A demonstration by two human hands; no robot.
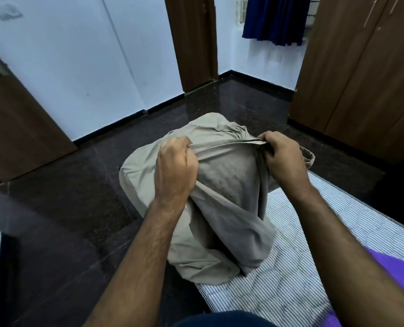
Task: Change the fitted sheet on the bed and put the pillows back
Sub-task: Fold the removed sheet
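Note:
A beige-grey fitted sheet (222, 208) is bunched in a large bundle held up in front of me. Its lower end rests on the corner of a striped white mattress (297, 270) lying on the floor. My left hand (176, 166) is closed in a fist on a fold at the bundle's upper left. My right hand (282, 156) pinches the sheet's gathered hem at the upper right. The cloth is stretched taut between the two hands. No pillows are in sight.
Dark polished floor (73, 208) surrounds the mattress. Brown doors stand at the left (19, 128) and at the back (191, 41), a wooden wardrobe (366, 74) at the right. A blue curtain (276, 17) hangs at the back. Purple cloth (390, 263) lies at lower right.

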